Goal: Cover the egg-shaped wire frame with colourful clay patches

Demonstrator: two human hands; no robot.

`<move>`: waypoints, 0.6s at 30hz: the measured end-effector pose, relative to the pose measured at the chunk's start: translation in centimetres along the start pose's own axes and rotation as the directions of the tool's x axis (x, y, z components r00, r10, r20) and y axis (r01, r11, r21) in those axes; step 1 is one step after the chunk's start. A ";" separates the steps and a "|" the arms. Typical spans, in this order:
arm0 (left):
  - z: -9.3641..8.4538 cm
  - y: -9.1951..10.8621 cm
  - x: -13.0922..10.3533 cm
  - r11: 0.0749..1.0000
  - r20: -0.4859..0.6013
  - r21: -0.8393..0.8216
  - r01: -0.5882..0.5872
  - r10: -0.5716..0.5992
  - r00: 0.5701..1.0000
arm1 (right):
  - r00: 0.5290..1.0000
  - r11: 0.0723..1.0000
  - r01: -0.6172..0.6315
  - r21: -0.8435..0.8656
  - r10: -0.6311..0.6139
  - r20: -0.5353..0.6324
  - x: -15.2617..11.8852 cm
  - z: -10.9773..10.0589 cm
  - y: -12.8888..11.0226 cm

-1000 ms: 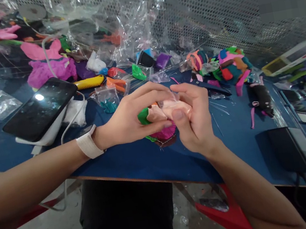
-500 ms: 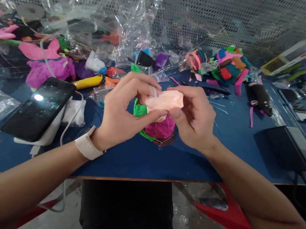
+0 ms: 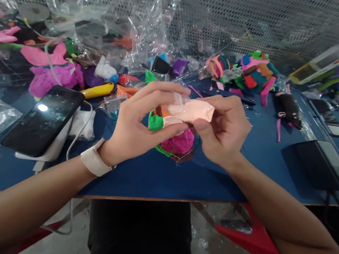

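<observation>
With my left hand (image 3: 145, 120) closed round one end of the pale-peach, soft-looking lump in clear plastic film (image 3: 194, 110) and my right hand (image 3: 227, 127) pinching the other, over the magenta-and-green clay-like piece (image 3: 177, 143), I should press lightly and evenly.

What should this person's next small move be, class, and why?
Probably a gentle squeeze of the peach packet by the right hand: its thumb and fingers already pinch the bulging end, while the left hand steadies the clear plastic end. Whether it is open, I can't tell.
</observation>
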State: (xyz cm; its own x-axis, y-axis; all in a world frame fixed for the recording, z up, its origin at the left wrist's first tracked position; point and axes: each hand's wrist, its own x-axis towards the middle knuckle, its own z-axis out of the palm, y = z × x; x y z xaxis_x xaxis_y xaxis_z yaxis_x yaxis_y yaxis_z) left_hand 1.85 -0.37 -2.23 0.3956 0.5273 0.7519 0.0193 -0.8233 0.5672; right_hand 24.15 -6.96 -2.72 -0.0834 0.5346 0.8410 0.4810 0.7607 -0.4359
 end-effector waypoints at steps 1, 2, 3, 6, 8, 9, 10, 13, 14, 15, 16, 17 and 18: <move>0.0 0.0 0.0 1.000 0.014 -0.005 -0.002 0.002 1.000 | 1.000 1.000 -0.025 -0.018 0.025 0.003 -0.1 -0.1 0.0; 0.0 0.0 0.1 1.000 0.028 -0.012 -0.009 0.009 1.000 | 0.999 0.998 -0.048 -0.039 0.049 0.002 -0.2 -0.2 0.1; -0.1 0.0 0.1 1.000 0.042 -0.022 -0.021 0.022 0.999 | 0.998 0.996 -0.069 -0.059 0.069 0.001 -0.3 -0.2 0.2; 0.0 -0.2 0.1 0.998 0.088 -0.047 -0.042 0.046 0.995 | 0.997 0.994 -0.082 -0.070 0.083 0.007 -0.4 -0.2 0.5; 0.1 -0.7 0.0 0.998 0.109 -0.046 -0.033 0.037 0.993 | 0.997 0.997 -0.074 -0.039 0.074 0.009 -0.3 -0.2 0.7; 0.2 -0.9 0.0 0.999 0.102 -0.044 -0.030 0.035 0.994 | 0.998 0.997 -0.069 -0.028 0.069 0.004 -0.3 -0.1 0.7; 0.2 -1.2 0.0 0.998 0.081 -0.046 -0.047 0.051 0.995 | 0.998 0.998 -0.063 -0.025 0.063 -0.002 -0.2 -0.1 0.7; 0.3 -1.9 0.0 0.993 0.021 -0.032 -0.115 0.116 0.993 | 1.000 0.999 -0.020 -0.048 0.020 -0.001 0.0 -0.1 0.4; 0.2 -2.1 0.0 0.992 0.012 -0.021 -0.125 0.126 0.992 | 1.000 0.998 -0.005 -0.058 0.005 0.011 0.1 -0.2 0.3; 0.1 -2.1 0.0 0.992 0.009 -0.010 -0.128 0.128 0.992 | 1.000 0.998 0.010 -0.065 -0.009 0.027 0.2 -0.2 0.2; 0.0 -2.0 0.1 0.992 0.009 -0.001 -0.128 0.128 0.992 | 0.999 0.997 0.022 -0.072 -0.019 0.043 0.3 -0.3 0.1; -0.1 -1.8 0.2 0.991 0.010 0.001 -0.132 0.132 0.991 | 0.998 0.996 0.031 -0.080 -0.026 0.058 0.3 -0.3 0.1; -0.2 -1.6 0.2 0.988 0.001 -0.004 -0.156 0.156 0.988 | 0.997 0.995 0.040 -0.087 -0.034 0.072 0.4 -0.4 0.0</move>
State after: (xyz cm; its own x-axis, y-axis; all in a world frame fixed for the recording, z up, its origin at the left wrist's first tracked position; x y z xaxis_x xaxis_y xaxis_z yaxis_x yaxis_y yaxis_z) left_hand 1.69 1.17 -2.90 0.3944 0.3925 0.8309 -0.0462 -0.8946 0.4445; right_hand 24.48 -6.86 -2.29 -0.1625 0.5335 0.8301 0.5515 0.7467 -0.3719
